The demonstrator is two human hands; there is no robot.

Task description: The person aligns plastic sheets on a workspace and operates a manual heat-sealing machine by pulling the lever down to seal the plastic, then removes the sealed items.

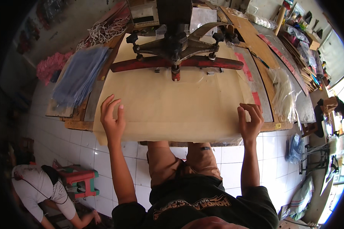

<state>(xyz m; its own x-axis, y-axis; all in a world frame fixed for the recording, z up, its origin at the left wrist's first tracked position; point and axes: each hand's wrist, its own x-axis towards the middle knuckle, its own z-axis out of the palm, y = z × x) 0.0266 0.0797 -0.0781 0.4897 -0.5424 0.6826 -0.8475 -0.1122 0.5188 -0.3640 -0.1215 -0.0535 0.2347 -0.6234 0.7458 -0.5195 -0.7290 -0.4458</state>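
Left hand [114, 120]: loosely curled, gripping nothing visible, by left edge of wide cream paper-like sheet [176, 105]; contact unclear.
Right hand [251, 124]: half-curled, likewise free, by right edge.
Sheet position: flat on wood-edged table [75, 124], near edge overhanging.
Curved red bar [141, 64]: under dark metal frame [156, 46], above sheet's far part.
Translucent bluish plastic stack [78, 76]: left.

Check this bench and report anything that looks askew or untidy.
The white cord at the back left lies in a loose tangle, and the white strips at the right fan out raggedly. The tan sheet overhangs the front edge of the table, which may just be its size.
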